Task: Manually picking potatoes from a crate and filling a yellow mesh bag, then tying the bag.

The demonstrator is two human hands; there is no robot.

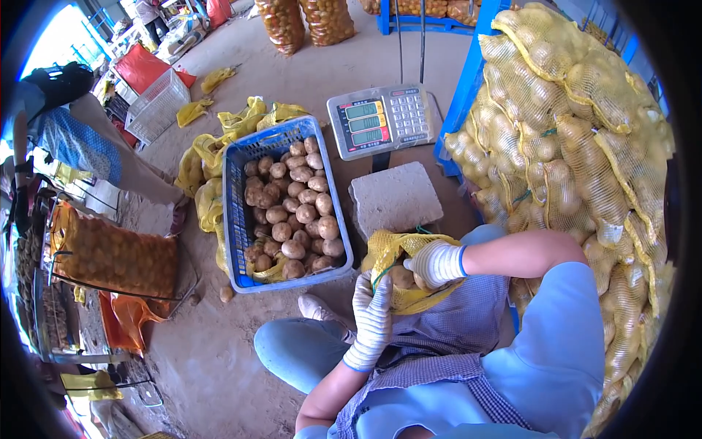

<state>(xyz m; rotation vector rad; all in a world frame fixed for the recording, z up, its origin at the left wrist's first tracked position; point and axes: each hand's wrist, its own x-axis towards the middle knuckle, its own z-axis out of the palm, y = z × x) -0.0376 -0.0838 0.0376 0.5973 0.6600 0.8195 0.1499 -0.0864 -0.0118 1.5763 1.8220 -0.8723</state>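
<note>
A yellow mesh bag [422,303] with potatoes [403,277] in it lies on my lap, its mouth turned up. My left hand [373,315], in a striped knit glove, grips the bag's rim, where a green drawstring shows. Gloved alike, my right hand [437,264] reaches into the mouth against the potatoes; its fingers are partly hidden. In front of me to the left stands a blue plastic crate [233,219] of loose potatoes [293,249]. A digital scale display [382,122] rises beyond a dusty block-like slab [396,198].
Filled mesh sacks of potatoes [570,164] are stacked high at my right, beside a blue metal post [466,88]. Yellow mesh bags [208,200] lie along the crate's left side. Further left, a person [82,137] stands near a filled orange mesh sack [118,255] and a white crate [159,107].
</note>
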